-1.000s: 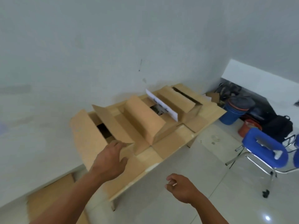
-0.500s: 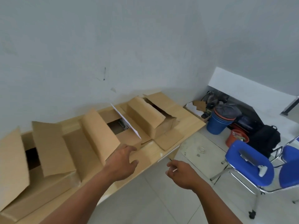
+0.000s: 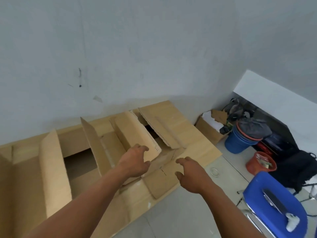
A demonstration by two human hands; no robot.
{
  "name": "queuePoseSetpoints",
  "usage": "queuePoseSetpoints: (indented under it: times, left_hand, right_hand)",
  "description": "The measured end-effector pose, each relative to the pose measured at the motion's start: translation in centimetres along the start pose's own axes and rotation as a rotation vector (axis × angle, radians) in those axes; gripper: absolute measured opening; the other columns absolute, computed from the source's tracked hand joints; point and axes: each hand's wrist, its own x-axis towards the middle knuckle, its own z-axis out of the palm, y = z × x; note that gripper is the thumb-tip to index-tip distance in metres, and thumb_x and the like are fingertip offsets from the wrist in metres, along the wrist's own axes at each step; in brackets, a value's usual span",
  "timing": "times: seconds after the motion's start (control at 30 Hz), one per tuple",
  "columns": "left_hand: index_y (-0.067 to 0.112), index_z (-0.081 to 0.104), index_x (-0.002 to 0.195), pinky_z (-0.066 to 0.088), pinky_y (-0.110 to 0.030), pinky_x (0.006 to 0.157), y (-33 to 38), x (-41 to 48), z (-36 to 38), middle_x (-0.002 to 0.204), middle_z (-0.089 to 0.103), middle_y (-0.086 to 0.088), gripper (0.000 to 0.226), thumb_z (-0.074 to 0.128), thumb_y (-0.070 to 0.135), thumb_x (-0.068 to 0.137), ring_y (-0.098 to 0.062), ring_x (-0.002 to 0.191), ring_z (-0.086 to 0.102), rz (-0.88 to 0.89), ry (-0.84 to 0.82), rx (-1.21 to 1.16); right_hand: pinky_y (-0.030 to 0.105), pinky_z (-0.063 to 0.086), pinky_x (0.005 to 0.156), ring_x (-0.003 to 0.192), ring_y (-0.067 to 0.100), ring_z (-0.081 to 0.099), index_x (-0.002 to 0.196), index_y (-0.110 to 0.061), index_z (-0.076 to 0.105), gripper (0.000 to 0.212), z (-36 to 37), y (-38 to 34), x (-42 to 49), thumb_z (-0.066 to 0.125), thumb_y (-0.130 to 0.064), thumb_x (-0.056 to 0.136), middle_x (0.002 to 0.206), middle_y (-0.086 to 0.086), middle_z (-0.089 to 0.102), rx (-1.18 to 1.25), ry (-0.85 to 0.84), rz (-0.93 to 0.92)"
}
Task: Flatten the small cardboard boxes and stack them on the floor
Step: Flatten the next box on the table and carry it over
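Open boxes (image 3: 140,134) on table (image 3: 130,203); chair (image 3: 277,206) right.

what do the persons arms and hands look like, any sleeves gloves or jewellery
The left forearm and right forearm are bare, with no sleeves in view. The left hand and right hand wear no gloves; no rings, watch or wristband are visible.

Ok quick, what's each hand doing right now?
Left hand: open, spread over the cardboard box flap, holding nothing.
Right hand: open, holding nothing.
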Motion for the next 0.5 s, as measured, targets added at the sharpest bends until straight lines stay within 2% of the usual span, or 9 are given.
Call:
queuePoseSetpoints:
  times: [0.2,0.3,0.4,0.5]
  left_hand:
    - [0.022,0.034,0.149,0.04,-0.045,0.11,1.1,7.8,1.3,0.152,0.033,-0.006,0.067,0.058,0.045,0.091,-0.029,0.14,0.033,-0.219,0.004,0.024]
    - [0.021,0.028,0.151,0.038,-0.051,0.11,1.9,11.1,1.7,0.154,0.028,-0.009,0.072,0.056,0.049,0.091,-0.034,0.143,0.025,-0.369,0.07,-0.025]
    - [0.021,0.021,0.152,0.036,-0.058,0.111,2.8,13.9,2.0,0.156,0.021,-0.009,0.079,0.056,0.054,0.089,-0.041,0.145,0.016,-0.541,0.153,-0.122]
    - [0.024,0.007,0.155,0.028,-0.061,0.115,3.5,16.2,2.6,0.163,0.004,-0.012,0.091,0.056,0.058,0.087,-0.047,0.148,0.004,-0.661,0.158,-0.192]
  right_hand:
    - [0.041,0.046,0.101,0.126,0.029,0.049,0.145,-0.02,0.041,0.054,-1.2,2.0,10.7,0.055,-0.035,0.095,0.141,0.008,0.046,-0.008,0.002,-0.121]
    - [0.042,0.044,0.103,0.129,0.03,0.045,0.148,-0.019,0.036,0.064,-1.4,2.6,15.7,0.058,-0.041,0.092,0.145,0.009,0.041,0.044,0.025,-0.161]
    - [0.042,0.037,0.111,0.14,0.031,0.033,0.153,-0.022,0.023,0.082,-1.1,3.3,19.5,0.063,-0.048,0.085,0.155,0.01,0.025,0.057,-0.027,-0.2]
    - [0.047,0.028,0.118,0.15,0.032,0.015,0.157,-0.024,0.005,0.1,-0.2,3.6,22.0,0.067,-0.05,0.082,0.163,0.011,0.005,0.057,-0.175,-0.234]
